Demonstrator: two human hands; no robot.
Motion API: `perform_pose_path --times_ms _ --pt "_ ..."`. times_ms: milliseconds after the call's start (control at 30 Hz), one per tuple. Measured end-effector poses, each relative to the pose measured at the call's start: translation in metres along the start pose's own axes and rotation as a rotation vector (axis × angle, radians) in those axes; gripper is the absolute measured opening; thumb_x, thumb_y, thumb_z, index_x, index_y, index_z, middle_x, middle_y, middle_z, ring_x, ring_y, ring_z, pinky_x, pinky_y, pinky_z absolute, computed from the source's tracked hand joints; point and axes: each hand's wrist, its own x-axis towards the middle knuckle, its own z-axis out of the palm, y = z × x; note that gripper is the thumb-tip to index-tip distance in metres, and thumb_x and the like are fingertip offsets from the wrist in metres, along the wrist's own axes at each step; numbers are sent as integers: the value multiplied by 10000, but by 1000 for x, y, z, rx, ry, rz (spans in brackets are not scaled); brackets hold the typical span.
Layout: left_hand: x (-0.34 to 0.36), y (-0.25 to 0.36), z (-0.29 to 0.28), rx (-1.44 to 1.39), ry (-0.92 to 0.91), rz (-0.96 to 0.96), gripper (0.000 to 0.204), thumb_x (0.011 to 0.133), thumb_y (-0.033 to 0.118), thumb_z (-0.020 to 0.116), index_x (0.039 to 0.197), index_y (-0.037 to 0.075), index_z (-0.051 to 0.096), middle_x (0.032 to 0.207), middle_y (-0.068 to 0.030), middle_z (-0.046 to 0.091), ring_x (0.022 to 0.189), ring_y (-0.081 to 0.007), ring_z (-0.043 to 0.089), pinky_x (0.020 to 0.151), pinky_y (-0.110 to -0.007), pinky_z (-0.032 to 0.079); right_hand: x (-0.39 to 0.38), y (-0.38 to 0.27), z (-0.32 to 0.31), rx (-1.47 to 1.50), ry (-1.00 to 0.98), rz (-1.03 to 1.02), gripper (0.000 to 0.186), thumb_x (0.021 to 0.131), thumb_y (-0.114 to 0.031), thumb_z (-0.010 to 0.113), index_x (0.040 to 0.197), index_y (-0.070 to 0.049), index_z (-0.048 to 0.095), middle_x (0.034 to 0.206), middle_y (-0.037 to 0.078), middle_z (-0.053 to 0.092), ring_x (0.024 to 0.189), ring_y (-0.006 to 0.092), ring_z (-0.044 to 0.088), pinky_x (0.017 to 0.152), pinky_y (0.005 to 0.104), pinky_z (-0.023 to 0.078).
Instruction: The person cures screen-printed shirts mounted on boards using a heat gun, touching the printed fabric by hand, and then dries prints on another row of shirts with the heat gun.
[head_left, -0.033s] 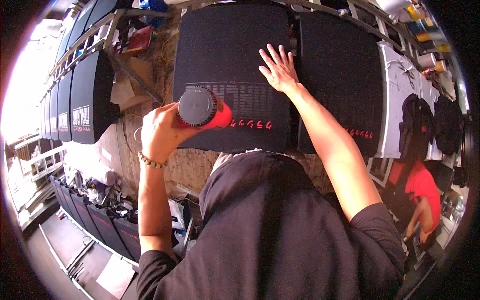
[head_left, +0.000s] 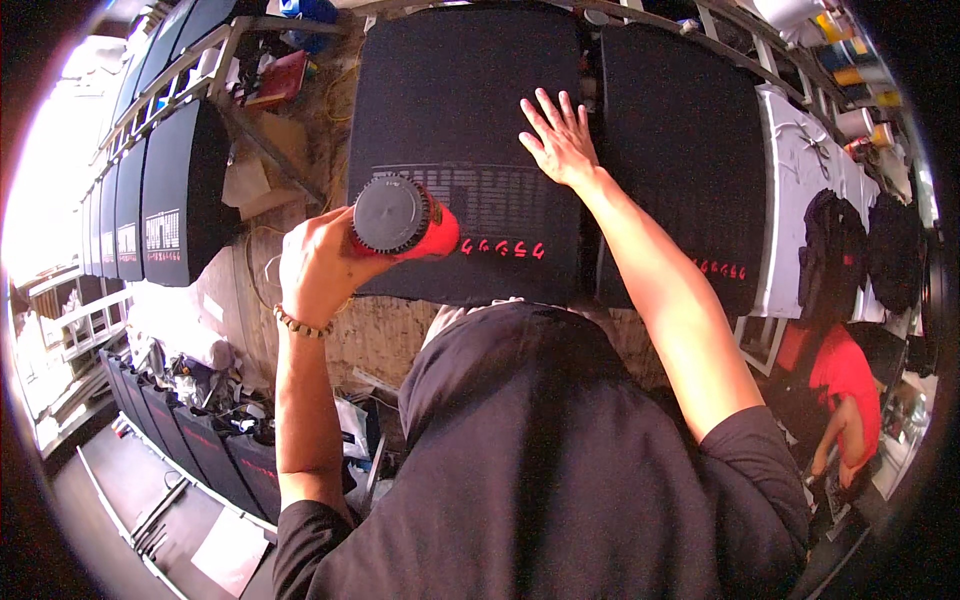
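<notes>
My left hand [head_left: 322, 262], with a beaded bracelet at the wrist, is closed around what looks like a red heat gun [head_left: 438, 232]. Its round black ribbed end faces up, and its body slants down to the right over a black printed garment [head_left: 460, 90]. The nozzle and handle are mostly hidden. Pale lines of print and a row of red characters show on the cloth beside and below it. Farther right, my right hand [head_left: 560, 138] is open with fingers spread, flat over or on the same cloth near its right edge; exact contact cannot be made out.
A second black printed garment [head_left: 680, 150] lies to the right, then white cloth [head_left: 800, 170]. Several black panels [head_left: 170, 190] stand at far left, beside a metal rail frame [head_left: 215, 70]. A person in red [head_left: 845, 375] works at lower right. A yellow cord [head_left: 250, 265] crosses the wooden floor.
The heat gun and my left hand have shifted very slightly to the left. My right hand stays nearly where it was.
</notes>
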Motion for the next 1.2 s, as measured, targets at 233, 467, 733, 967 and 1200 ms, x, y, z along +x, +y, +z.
perform_pose_path --times_ms 233,467,733,967,1200 --pt "-9 -14 -8 21 -60 -62 531 608 300 944 1053 61 780 1013 -138 773 880 -345 744 790 -407 595 -4 -8 -5 -2 -27 18 682 1083 -574 383 1684 -295 221 1773 52 99 1623 382 49 1284 633 43" --pt "10 -2 15 -105 44 14 489 639 328 931 1046 105 778 991 -120 766 888 -346 740 766 -419 589 -12 -15 -14 70 -100 -21 663 1084 -572 381 1671 -284 273 1773 34 113 1622 384 63 1286 635 31" --pt "63 22 29 -155 133 103 475 700 429 908 1031 120 765 941 -103 764 846 -340 746 723 -423 593 -32 13 -53 616 -95 20 395 1070 -349 575 1279 -48 721 1488 172 592 1436 376 492 1208 483 353" --pt "53 16 18 -68 131 76 461 716 466 903 1007 132 775 941 -96 768 856 -337 751 756 -420 598 -71 83 -105 518 167 126 252 998 -228 698 1094 -6 769 1149 162 764 1063 313 740 940 371 570" --pt "-58 4 -24 -14 384 -318 515 750 398 931 1088 47 764 869 -177 771 805 -331 772 738 -400 594 -115 221 -129 300 156 155 259 990 -250 698 1095 -23 765 1264 181 717 1181 350 684 1026 417 532"
